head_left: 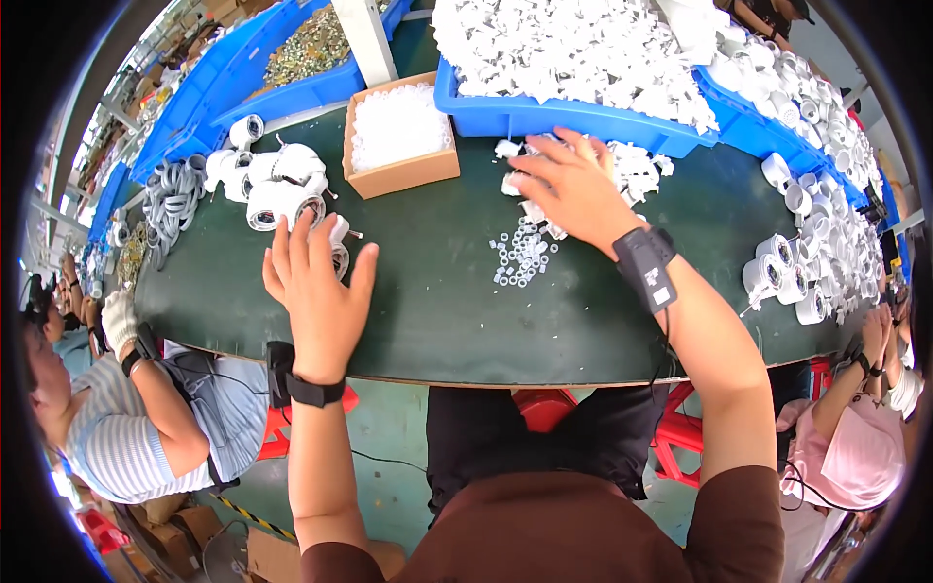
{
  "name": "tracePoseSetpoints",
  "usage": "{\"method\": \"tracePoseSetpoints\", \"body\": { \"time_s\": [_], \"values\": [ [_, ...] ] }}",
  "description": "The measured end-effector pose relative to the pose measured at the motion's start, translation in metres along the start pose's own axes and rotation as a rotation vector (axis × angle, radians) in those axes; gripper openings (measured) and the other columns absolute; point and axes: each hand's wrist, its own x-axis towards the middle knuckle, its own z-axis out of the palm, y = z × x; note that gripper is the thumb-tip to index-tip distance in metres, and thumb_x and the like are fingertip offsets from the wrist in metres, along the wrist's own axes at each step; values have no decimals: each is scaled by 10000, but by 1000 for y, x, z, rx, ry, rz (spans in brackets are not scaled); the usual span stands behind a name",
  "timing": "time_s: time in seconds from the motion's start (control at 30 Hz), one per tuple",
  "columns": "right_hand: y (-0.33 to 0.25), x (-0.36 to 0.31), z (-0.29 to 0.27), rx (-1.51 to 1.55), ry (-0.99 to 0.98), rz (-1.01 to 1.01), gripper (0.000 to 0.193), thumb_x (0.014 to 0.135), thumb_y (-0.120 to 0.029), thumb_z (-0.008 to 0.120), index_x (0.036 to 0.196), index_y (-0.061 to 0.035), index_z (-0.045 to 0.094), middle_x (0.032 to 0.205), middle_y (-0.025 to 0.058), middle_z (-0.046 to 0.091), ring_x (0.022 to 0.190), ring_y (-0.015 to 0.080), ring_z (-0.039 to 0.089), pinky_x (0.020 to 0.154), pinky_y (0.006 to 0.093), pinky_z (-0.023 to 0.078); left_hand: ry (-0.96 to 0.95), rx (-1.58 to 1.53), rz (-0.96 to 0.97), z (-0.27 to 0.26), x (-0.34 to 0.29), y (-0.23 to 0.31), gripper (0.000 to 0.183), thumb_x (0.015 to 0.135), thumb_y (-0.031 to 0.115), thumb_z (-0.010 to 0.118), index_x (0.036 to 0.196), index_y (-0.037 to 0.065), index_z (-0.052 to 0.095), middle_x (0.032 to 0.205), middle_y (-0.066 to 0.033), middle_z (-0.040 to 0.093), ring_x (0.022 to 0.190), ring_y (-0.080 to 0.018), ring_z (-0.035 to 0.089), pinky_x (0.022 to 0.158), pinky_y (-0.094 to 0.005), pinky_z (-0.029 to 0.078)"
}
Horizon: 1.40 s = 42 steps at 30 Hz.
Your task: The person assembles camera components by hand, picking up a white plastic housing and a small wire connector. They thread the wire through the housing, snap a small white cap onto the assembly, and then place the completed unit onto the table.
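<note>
My left hand [319, 296] reaches over the green table [428, 321] with its fingers stretched out. Its fingertips are at a group of white cylindrical housings [260, 204], and whether they touch one I cannot tell. My right hand [575, 192], fingers spread, lies over a pile of small white plastic parts [637, 173] and hides some of them. Just below that hand, small translucent rings [522, 255] are scattered on the table. Neither hand shows anything in its grip.
A cardboard box [406, 175] of clear small pieces stands between the hands. Behind it are blue bins, one heaped with white parts [573, 118], another with metal pieces [306, 49]. Grey rings [173, 209] lie left, white cylinders [826, 243] right. People sit on both sides.
</note>
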Motion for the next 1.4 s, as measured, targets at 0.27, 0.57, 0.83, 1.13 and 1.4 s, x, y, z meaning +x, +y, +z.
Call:
{"method": "tracePoseSetpoints", "body": {
  "time_s": [0.27,0.57,0.83,1.13,1.4],
  "values": [
    [17,-43,-29,-35,-21,213,320,1028,-386,557,1216,-191,727,1447,43,586,1393,289,424,1139,556,213,-164,-343,38,-33,-47,75,572,821,161,780,1344,39,583,1503,-192,446,1428,-431,346,1148,-521,279],
    [-26,-87,-61,192,-24,200,410,1029,-299,584,1432,-223,591,1581,138,446,1528,385,267,1233,576,54,-334,-656,186,-28,-55,127,444,785,68,789,1211,81,665,1374,-119,575,1335,-397,455,1089,-492,390],
    [101,-66,-85,-17,15,714,407,1018,-461,539,1312,-213,672,1404,63,588,1342,364,447,1148,508,307,-255,-567,240,-16,-53,140,369,807,137,791,1161,101,691,1288,-64,617,1246,-337,529,1006,-461,451],
    [50,-55,-72,54,-34,479,418,1008,-437,580,1350,-206,648,1361,79,581,1311,342,451,1143,483,307,-247,-533,237,-17,-57,137,324,792,127,793,1104,106,713,1203,-41,662,1186,-310,580,945,-434,467],
    [66,-41,-59,304,-168,371,371,1038,-336,564,1343,-139,642,1363,117,610,1297,363,499,1120,444,363,-218,-573,242,-14,-53,144,274,795,112,784,1063,102,725,1161,-42,679,1161,-309,596,941,-430,471]
  ]
}}
